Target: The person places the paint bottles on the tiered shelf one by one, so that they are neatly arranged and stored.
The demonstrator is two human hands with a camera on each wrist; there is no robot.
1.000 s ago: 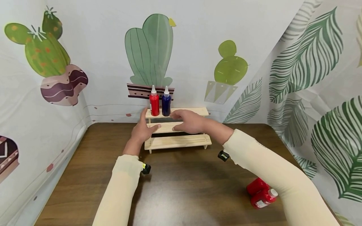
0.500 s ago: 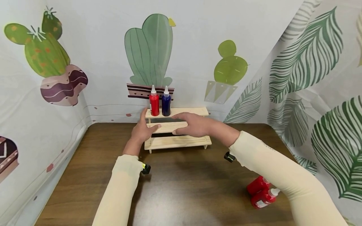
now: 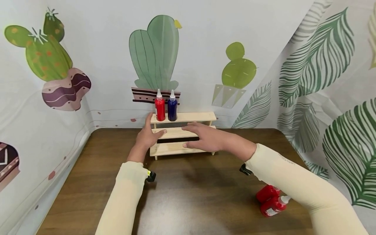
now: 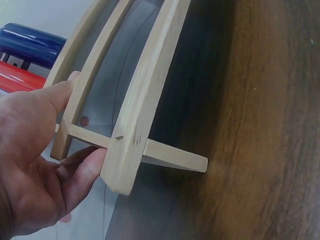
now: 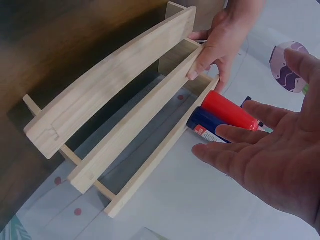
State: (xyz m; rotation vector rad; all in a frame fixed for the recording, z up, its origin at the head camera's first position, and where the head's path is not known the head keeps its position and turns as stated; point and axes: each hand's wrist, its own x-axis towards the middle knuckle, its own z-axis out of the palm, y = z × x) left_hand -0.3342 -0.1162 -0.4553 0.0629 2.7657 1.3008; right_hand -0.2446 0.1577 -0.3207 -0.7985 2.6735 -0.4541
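A three-tier wooden display rack [image 3: 170, 149] stands at the back of the table. On its top tier are a red squeeze bottle [image 3: 160, 109] and a dark blue squeeze bottle [image 3: 172, 109], side by side, both with white nozzle tips. My left hand [image 3: 146, 137] holds the rack's left end; in the left wrist view its thumb lies over the middle tier and its other fingers wrap around the end. Fingers apart and holding nothing, my right hand [image 3: 209, 137] hovers in front of the rack's lower tiers. The right wrist view shows its spread fingers [image 5: 232, 157] near the bottles.
Two more red bottles [image 3: 272, 206] stand close together on the brown wooden table [image 3: 188, 202] at front right, beside my right forearm. A white cloth backdrop [image 3: 199, 65] printed with cacti and leaves rises behind the rack.
My right hand has drawn back from beside the blue bottle, moving right and down toward me, fingers apart. My left hand keeps its hold on the rack, and the bottles have not moved.
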